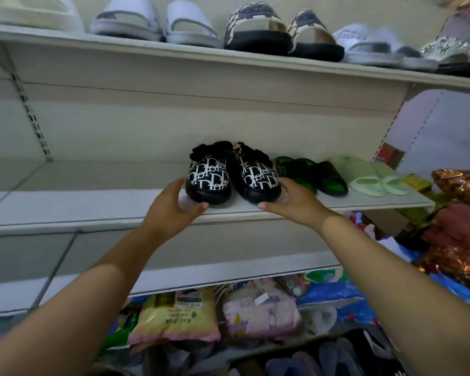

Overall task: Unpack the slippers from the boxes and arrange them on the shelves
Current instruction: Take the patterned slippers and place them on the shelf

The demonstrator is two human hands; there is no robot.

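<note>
White metal shop shelving: on the middle shelf (92,207), black rubber clog slippers with white letter print (209,177) sit near the front edge, beside green-black slides (310,175). The left hand (171,207) and right hand (296,202) flank the toes, fingers relaxed, no grip. Best nudge both toes level, parallel, slightly back.

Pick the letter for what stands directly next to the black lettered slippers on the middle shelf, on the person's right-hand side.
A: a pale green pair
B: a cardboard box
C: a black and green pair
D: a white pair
C: the black and green pair stands directly next to the black lettered slippers, and the pale green pair comes only after it, farther along the middle shelf.
</note>
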